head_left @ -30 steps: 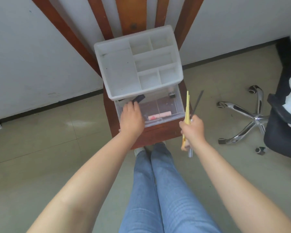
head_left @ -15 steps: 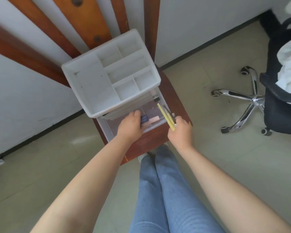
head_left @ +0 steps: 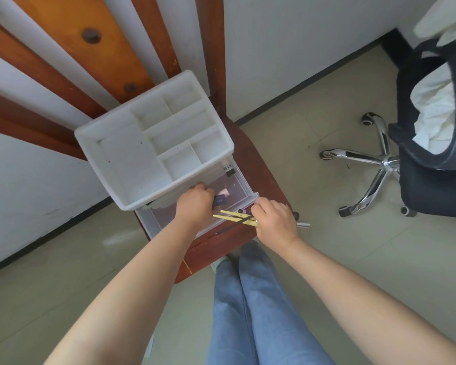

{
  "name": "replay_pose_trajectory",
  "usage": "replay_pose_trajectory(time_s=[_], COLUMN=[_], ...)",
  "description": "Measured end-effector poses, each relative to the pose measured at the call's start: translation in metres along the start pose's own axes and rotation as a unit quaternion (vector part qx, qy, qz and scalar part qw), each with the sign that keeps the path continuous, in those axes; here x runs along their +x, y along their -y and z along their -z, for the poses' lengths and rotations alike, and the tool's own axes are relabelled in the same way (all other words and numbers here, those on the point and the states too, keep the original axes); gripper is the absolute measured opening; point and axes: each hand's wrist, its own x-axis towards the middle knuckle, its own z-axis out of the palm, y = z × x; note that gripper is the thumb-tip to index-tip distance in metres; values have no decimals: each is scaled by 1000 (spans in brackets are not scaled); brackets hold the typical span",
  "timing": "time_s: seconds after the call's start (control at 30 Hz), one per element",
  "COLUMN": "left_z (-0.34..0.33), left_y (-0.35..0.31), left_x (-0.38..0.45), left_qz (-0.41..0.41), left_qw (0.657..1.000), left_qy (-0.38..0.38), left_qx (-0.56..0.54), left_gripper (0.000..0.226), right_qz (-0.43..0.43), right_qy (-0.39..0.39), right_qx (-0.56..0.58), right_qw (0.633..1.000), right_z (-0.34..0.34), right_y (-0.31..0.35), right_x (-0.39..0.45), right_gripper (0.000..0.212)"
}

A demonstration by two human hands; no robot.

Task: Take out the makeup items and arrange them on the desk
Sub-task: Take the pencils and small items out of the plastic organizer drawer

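Note:
A white plastic organiser (head_left: 121,156) with empty top compartments stands on a wooden chair seat (head_left: 256,164). Its clear drawer (head_left: 241,192) is pulled out. My left hand (head_left: 194,204) reaches into the drawer and holds a small dark blue item (head_left: 219,201). A pink tube (head_left: 223,192) lies in the drawer just beyond it, and a small black item (head_left: 229,172) sits at the drawer's far right corner. My right hand (head_left: 274,222) grips a bundle of thin makeup sticks (head_left: 233,217), yellow and black, at the drawer's front right corner.
The wooden chair back (head_left: 95,56) rises against the white wall. A black office chair (head_left: 432,154) with a chrome star base (head_left: 374,162) and white cloth (head_left: 432,101) stands at the right. My legs in jeans (head_left: 253,299) are below the chair. The floor is tiled.
My right hand brought the yellow and black sticks down from upright to lie across the drawer's front. My left hand moved right inside the drawer and holds the dark blue item. My view shifted left.

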Motion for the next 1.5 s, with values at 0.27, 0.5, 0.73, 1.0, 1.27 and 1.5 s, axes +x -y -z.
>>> replay_pose_trajectory(time_s=[0.27,0.5,0.73,1.0,1.27,1.5], left_z=[2,2,-15,-29,-23,-23], left_y=[-2,-3,15,28,44,49], left_x=[11,28,3,-30,-35,-38], left_qz=[-100,-126,-133,-8,-10,5], left_qw=[991,986,988,989,997,999], left_qy=[-63,-67,-59,-84,-72,35], left_qx=[60,85,44,-119,17,32], left_gripper=[35,39,28,23,29,23], right_qz=[24,34,26,-1,20,19], right_qy=[-9,-17,-13,23,43,27], right_qx=[20,25,37,66,62,55], right_qw=[999,999,999,998,997,998], right_z=[-1,-5,-9,-10,-10,-11], right_y=[-6,-9,-4,8,11,18], right_x=[4,5,-6,-7,-13,-11], right_gripper=[23,25,12,36,40,40])
